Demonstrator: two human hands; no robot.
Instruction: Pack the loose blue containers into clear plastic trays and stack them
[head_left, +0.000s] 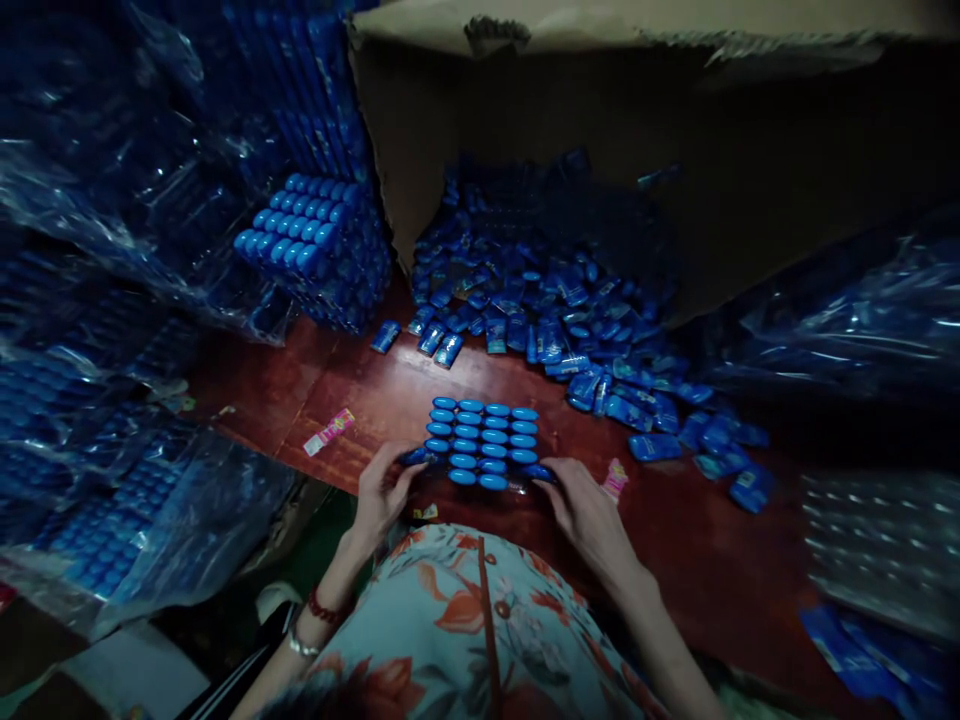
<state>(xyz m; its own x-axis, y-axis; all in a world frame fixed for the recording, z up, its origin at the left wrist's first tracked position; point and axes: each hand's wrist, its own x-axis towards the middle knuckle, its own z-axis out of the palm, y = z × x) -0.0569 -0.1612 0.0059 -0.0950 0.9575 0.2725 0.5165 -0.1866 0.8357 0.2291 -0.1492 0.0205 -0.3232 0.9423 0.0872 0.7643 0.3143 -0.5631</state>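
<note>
On the red-brown table in front of me stands a block of small blue packs (481, 440) with rounded oval tops, set in close rows. My left hand (384, 492) is at the block's near left side, thumb and fingers pinched on one small blue pack (415, 456). At the near right side my right hand (583, 508) grips another small blue pack (535, 471) between thumb and fingers. The nearest row shows gaps at both its ends, beside the hands. Printing on the packs is too small to read.
A large cardboard box (390, 130) lies open at the back, loose blue packs (555, 330) spilling from it. Stacked blue packs (289, 225) and plastic-wrapped bundles (112, 230) stand left. A clear plastic tray (885, 550) is at right. Pink slips (328, 433) lie on the table (277, 385).
</note>
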